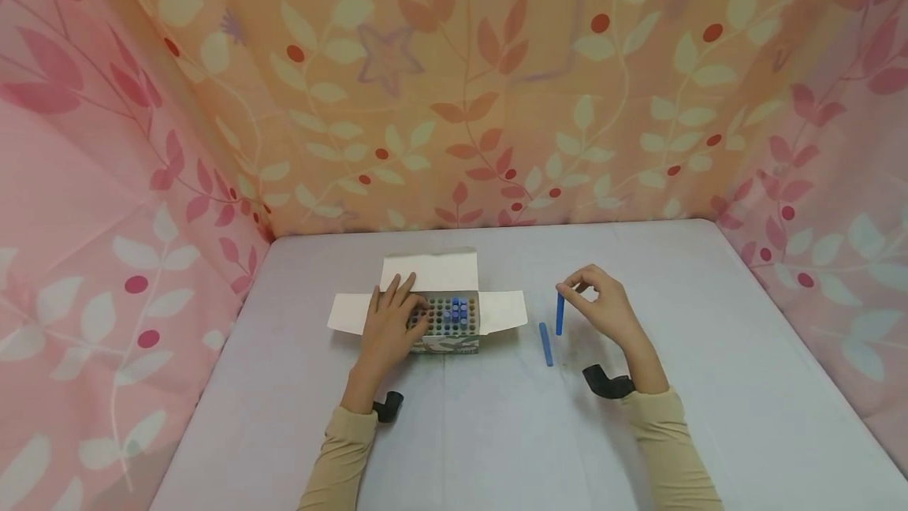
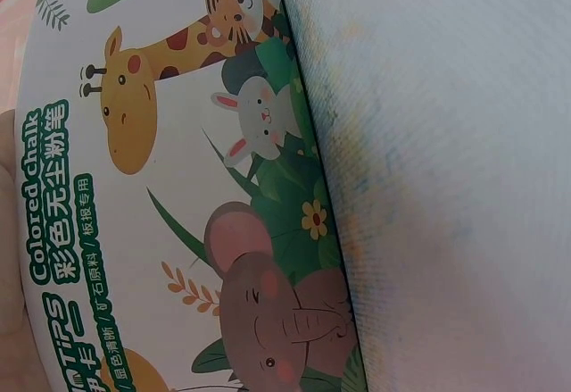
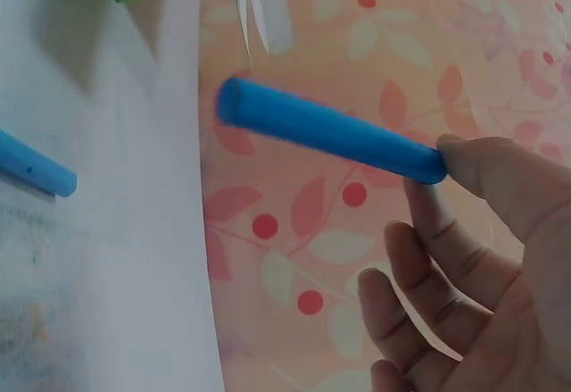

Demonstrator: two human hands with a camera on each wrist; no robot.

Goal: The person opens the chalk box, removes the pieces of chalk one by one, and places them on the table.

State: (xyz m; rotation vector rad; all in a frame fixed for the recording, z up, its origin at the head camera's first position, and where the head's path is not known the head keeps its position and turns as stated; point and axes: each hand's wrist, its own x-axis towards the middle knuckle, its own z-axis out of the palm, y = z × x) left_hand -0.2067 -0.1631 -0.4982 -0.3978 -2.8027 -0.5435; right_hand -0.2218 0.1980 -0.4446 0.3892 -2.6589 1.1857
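My right hand [image 1: 603,302] pinches one end of a blue chalk stick [image 3: 330,133] between thumb and index finger. The stick hangs nearly upright over the table in the head view. A second blue chalk stick [image 1: 545,344] lies on the table just left of it. The chalk box [image 1: 445,345] stands with its lid open. Inside is a holed tray [image 1: 434,320], with several blue chalk ends [image 1: 459,312] standing in its right part. My left hand [image 1: 390,322] rests over the left side of the box, fingers spread and thumb near the tray.
White flaps [image 1: 502,311] stick out at both sides of the box, and the lid [image 1: 431,270] stands up behind. A pale cloth covers the table [image 1: 496,432]. Patterned curtains [image 1: 454,85] close off the back and sides. Black wrist mounts [image 1: 606,382] protrude beside the forearms.
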